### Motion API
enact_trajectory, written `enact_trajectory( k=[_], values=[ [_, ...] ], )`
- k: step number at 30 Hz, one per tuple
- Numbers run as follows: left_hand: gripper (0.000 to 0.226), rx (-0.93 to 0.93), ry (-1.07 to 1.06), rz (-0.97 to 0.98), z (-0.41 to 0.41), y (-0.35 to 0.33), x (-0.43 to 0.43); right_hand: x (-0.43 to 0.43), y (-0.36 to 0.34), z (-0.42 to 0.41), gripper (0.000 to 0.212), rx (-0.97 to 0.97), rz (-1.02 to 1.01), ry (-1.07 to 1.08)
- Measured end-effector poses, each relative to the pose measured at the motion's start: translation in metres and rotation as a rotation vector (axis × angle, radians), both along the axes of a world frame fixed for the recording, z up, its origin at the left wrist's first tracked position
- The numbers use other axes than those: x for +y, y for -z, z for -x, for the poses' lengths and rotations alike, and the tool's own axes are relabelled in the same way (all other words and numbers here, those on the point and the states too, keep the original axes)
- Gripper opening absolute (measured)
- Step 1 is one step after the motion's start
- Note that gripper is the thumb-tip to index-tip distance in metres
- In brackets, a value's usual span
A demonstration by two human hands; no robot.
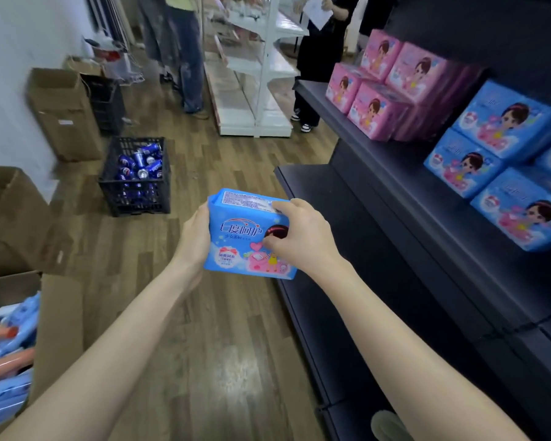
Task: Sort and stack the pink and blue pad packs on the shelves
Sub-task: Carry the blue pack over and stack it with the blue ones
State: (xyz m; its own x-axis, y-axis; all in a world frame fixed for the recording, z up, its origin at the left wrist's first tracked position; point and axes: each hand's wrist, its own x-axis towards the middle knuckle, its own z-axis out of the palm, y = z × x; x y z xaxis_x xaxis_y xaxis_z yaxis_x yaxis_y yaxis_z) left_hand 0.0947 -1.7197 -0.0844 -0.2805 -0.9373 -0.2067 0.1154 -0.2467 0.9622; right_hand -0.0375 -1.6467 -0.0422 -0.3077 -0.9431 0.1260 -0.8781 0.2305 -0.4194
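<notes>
I hold one blue pad pack (236, 237) in front of me, above the wooden floor, just left of the dark shelf unit (395, 192). My left hand (194, 240) grips its left side. My right hand (299, 238) grips its top right corner and front. On the upper dark shelf, several pink packs (385, 87) are stacked at the far end. Several blue packs (497, 160) are stacked nearer to me on the same shelf.
An open cardboard box (54, 329) at lower left holds more blue and pink packs. A black crate of blue cans (137, 176) stands on the floor ahead. More cardboard boxes line the left wall. Two people stand by white shelving (255, 74) at the back.
</notes>
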Motion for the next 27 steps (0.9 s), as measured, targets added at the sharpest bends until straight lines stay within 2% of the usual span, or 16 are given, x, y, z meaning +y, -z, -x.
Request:
enact_trajectory(
  k=[15,27],
  values=[
    [0.035,0.014,0.159,0.055,0.112,0.002,-0.054,-0.032,-0.014,0.094,0.047,0.01,-0.02,0.184],
    [0.034,0.085,0.268,0.206,0.24,-0.059,-0.115,-0.069,-0.066,0.203,0.04,0.085,0.133,0.348]
  ],
)
